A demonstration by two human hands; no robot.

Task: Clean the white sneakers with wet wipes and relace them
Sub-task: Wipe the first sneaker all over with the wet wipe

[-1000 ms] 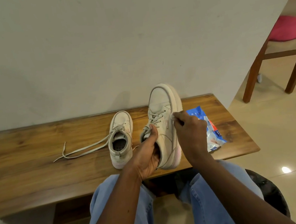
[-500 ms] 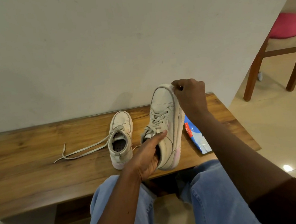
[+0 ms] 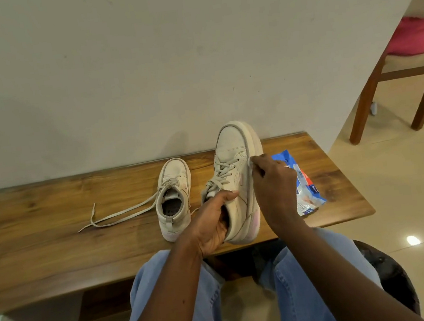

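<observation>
You're gripping the raised sneaker (image 3: 234, 173) by its collar with your left hand (image 3: 211, 225) over the wooden bench (image 3: 51, 221). Your right hand (image 3: 273, 187) is pinching a wipe (image 3: 250, 164) against its side. The second sneaker (image 3: 174, 200) and the wipes pack (image 3: 305, 183) are lying on the bench, and a chair (image 3: 396, 76) is standing past the bench's right end.

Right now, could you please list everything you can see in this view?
held sneaker: 1, white, tilted above the bench
second sneaker: 1, white, upright on the bench, laces trailing left
wet wipe: 1, white, against the held sneaker's sole edge
wipes pack: 1, blue, on the bench's right end
bench: 1, brown wood, before the person
chair: 1, brown wood, pink cushion, far right
left hand: 1, grips the held sneaker's heel opening
right hand: 1, fingers pinch the wet wipe
</observation>
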